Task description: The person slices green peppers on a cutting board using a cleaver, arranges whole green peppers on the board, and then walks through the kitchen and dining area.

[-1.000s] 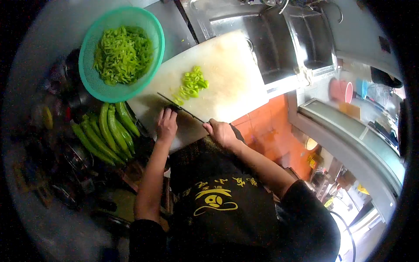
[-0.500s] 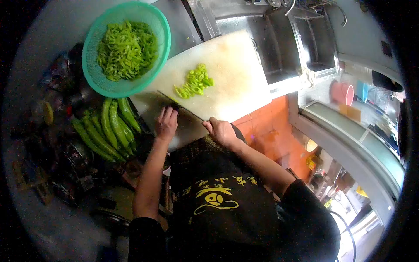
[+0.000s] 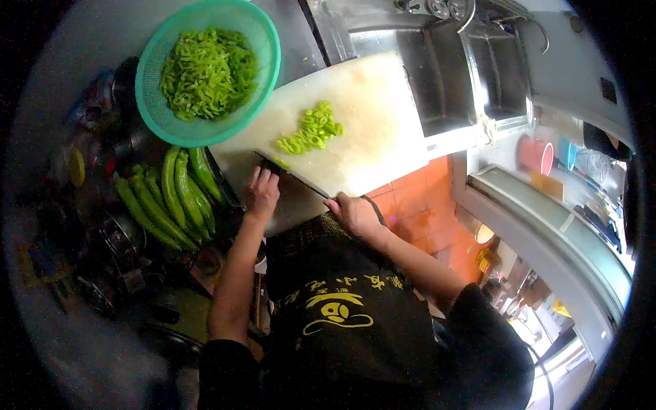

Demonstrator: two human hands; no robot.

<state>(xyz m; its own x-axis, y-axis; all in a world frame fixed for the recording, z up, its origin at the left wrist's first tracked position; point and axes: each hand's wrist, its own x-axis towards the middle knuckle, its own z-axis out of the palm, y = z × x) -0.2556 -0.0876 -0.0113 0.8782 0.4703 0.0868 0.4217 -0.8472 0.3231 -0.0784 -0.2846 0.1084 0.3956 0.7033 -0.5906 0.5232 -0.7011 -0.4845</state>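
My right hand point(image 3: 357, 217) is wrapped round the handle of a kitchen knife point(image 3: 304, 183), its blade slanting to the upper left, low over the white cutting board point(image 3: 372, 102). Close to the blade's near side is my left hand point(image 3: 262, 193), fingers bent and pressed together over the board; what lies under them is hidden. A small bit of green pepper point(image 3: 281, 162) touches the blade's far side. Beyond it, a loose pile of sliced green pepper point(image 3: 316, 130) lies on the board.
A green mesh basket point(image 3: 273, 65) of cut pepper strips point(image 3: 208, 72) overlaps the board's left corner. Several whole green peppers point(image 3: 174, 201) lie left of my left hand. A steel double sink point(image 3: 437, 78) adjoins the board's far right, with orange floor tiles point(image 3: 434, 212) below.
The knife tip and my right hand have shifted slightly down and right in view. The basket, board and pile also sit a little further right, as the view has shifted.
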